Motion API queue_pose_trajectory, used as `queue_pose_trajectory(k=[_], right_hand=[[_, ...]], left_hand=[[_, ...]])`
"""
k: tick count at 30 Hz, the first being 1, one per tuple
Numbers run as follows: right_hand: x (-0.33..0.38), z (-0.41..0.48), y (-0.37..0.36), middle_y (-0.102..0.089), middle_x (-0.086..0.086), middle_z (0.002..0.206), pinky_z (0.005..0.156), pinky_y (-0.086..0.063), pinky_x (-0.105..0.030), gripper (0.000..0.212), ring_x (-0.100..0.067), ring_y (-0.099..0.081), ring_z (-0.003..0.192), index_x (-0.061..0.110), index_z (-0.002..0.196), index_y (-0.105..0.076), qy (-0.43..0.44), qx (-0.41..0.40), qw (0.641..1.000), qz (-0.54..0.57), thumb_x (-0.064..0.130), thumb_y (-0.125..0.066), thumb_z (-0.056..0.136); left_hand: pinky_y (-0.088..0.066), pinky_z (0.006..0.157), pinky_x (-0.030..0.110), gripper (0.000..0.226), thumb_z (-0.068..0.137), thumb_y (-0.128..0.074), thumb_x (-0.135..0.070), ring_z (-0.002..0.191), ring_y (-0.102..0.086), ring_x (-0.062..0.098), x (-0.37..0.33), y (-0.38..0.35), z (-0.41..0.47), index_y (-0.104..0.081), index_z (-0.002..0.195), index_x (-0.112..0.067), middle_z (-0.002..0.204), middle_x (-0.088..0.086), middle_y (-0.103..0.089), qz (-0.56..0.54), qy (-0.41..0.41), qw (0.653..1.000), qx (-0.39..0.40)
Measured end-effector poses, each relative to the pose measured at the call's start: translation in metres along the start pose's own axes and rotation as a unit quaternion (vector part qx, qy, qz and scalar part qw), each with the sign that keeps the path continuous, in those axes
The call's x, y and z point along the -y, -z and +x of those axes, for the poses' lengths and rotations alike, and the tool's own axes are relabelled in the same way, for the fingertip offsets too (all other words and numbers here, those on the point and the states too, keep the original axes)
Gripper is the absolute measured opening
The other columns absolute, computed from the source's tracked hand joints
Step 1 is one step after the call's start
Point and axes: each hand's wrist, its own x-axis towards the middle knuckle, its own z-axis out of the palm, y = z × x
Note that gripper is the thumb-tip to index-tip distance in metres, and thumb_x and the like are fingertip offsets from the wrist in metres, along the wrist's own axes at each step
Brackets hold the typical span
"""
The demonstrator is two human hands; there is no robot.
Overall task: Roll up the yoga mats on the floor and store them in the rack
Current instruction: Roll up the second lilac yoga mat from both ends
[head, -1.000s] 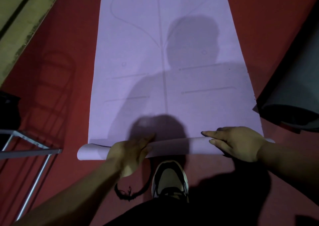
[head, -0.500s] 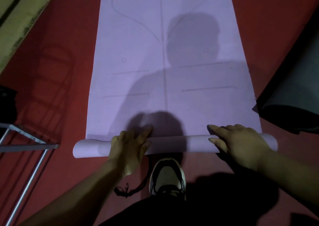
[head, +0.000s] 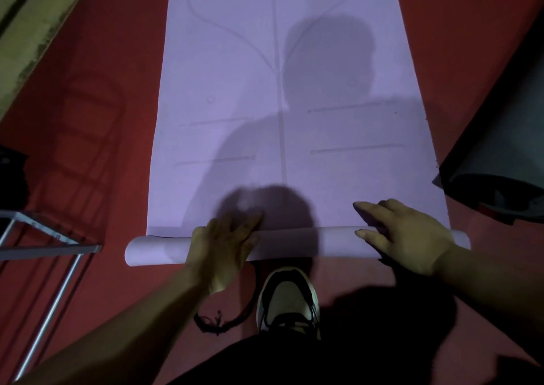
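Note:
A lilac yoga mat (head: 282, 105) with faint printed lines lies flat on the red floor, stretching away from me. Its near end is wound into a thin roll (head: 297, 245) lying across the view. My left hand (head: 223, 249) presses on the roll left of centre, fingers fairly straight over its top. My right hand (head: 406, 234) lies on the roll's right part with straight fingers reaching onto the flat mat. A dark grey mat (head: 506, 155) lies at the right edge, its near corner curled up.
A metal rack frame (head: 56, 267) stands at the lower left. My shoe (head: 290, 299) is just behind the roll, with a dark lace or cord (head: 217, 323) on the floor beside it. A yellowish wall base (head: 32, 22) runs along the upper left.
Both hands have pushed the roll forward, and the roll has grown slightly thicker. The right end of the roll now shows past my right hand.

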Motion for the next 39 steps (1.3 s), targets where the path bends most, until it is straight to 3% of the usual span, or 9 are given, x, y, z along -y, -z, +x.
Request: queue_pose_trajectory(k=[5, 12, 18, 24, 29, 31, 34, 36, 39], right_hand=[[-0.003, 0.001, -0.013, -0.054, 0.006, 0.099, 0.071, -0.051, -0.040, 0.054, -0.026, -0.058, 0.087, 0.033, 0.132, -0.066, 0.063, -0.111, 0.992, -0.001, 0.065, -0.043, 0.094], [0.002, -0.005, -0.018, -0.053, 0.001, 0.089, 0.061, -0.050, -0.042, 0.039, -0.027, -0.053, 0.073, 0.030, 0.120, -0.074, 0.146, -0.164, 0.975, -0.015, 0.045, -0.043, 0.102], [-0.008, -0.002, -0.010, -0.051, -0.001, 0.101, 0.067, -0.048, -0.038, 0.058, -0.026, -0.052, 0.078, 0.024, 0.135, -0.066, 0.201, -0.103, 0.971, -0.080, 0.063, -0.045, 0.098], [-0.003, 0.006, -0.008, -0.063, -0.006, 0.105, 0.064, -0.053, -0.042, 0.056, -0.031, -0.060, 0.077, 0.020, 0.136, -0.065, 0.191, -0.128, 0.968, -0.097, 0.055, -0.038, 0.102], [0.019, -0.014, -0.017, -0.063, -0.007, 0.119, 0.079, -0.047, -0.047, 0.056, -0.034, -0.059, 0.097, 0.027, 0.141, -0.061, 0.133, -0.162, 0.973, -0.094, 0.059, -0.046, 0.098], [0.020, -0.012, -0.016, -0.060, -0.004, 0.114, 0.077, -0.046, -0.046, 0.059, -0.033, -0.057, 0.092, 0.029, 0.140, -0.061, 0.122, -0.147, 0.977, -0.093, 0.064, -0.046, 0.095], [0.016, 0.000, -0.007, -0.058, 0.002, 0.105, 0.071, -0.048, -0.043, 0.056, -0.029, -0.056, 0.084, 0.036, 0.137, -0.062, 0.110, -0.102, 0.986, -0.077, 0.066, -0.042, 0.094], [0.015, 0.007, -0.001, -0.055, 0.006, 0.104, 0.072, -0.048, -0.041, 0.057, -0.025, -0.056, 0.087, 0.042, 0.137, -0.059, 0.098, -0.063, 0.991, -0.066, 0.070, -0.038, 0.093], [0.012, 0.016, 0.008, -0.051, 0.009, 0.112, 0.084, -0.046, -0.041, 0.065, -0.022, -0.053, 0.101, 0.050, 0.143, -0.048, 0.077, 0.003, 0.995, -0.056, 0.077, -0.024, 0.090]], left_hand=[[-0.037, 0.068, 0.037, 0.038, 0.092, -0.056, -0.048, 0.077, -0.055, 0.030, -0.016, 0.001, -0.003, -0.066, 0.129, -0.049, 0.086, 0.000, -0.055, -0.047, 0.008, 0.991, -0.128], [-0.042, 0.061, 0.032, 0.032, 0.091, -0.060, -0.033, 0.073, -0.055, 0.028, -0.015, -0.009, -0.013, -0.075, 0.119, -0.036, 0.085, 0.000, -0.059, -0.136, -0.029, 0.971, -0.193], [-0.049, 0.079, 0.038, 0.052, 0.093, -0.049, -0.062, 0.089, -0.053, 0.029, -0.003, -0.001, -0.013, -0.060, 0.140, -0.040, 0.100, 0.001, -0.056, -0.081, -0.072, 0.989, -0.100], [-0.053, 0.080, 0.038, 0.053, 0.097, -0.039, -0.061, 0.090, -0.059, 0.030, 0.003, 0.009, 0.008, -0.058, 0.142, -0.039, 0.104, 0.002, -0.061, -0.075, -0.074, 0.994, -0.021], [-0.046, 0.103, 0.041, 0.066, 0.094, -0.020, -0.070, 0.126, -0.054, 0.025, 0.010, 0.020, 0.032, -0.046, 0.149, -0.044, 0.139, -0.002, -0.057, -0.114, -0.065, 0.986, 0.103], [-0.044, 0.105, 0.040, 0.068, 0.092, -0.018, -0.072, 0.129, -0.051, 0.022, 0.012, 0.023, 0.034, -0.043, 0.150, -0.046, 0.139, -0.004, -0.055, -0.118, -0.061, 0.983, 0.129], [-0.052, 0.082, 0.041, 0.056, 0.094, -0.032, -0.067, 0.100, -0.063, 0.030, 0.003, 0.027, 0.026, -0.058, 0.139, -0.045, 0.115, -0.001, -0.065, -0.059, -0.041, 0.997, 0.042], [-0.045, 0.071, 0.039, 0.047, 0.094, -0.043, -0.061, 0.084, -0.062, 0.033, -0.008, 0.030, 0.015, -0.067, 0.128, -0.041, 0.098, -0.002, -0.069, -0.009, 0.013, 0.999, -0.033], [-0.042, 0.084, 0.045, 0.051, 0.094, -0.046, -0.059, 0.093, -0.060, 0.033, -0.015, 0.025, -0.001, -0.062, 0.136, -0.035, 0.106, -0.003, -0.070, -0.013, 0.042, 0.997, -0.060]])
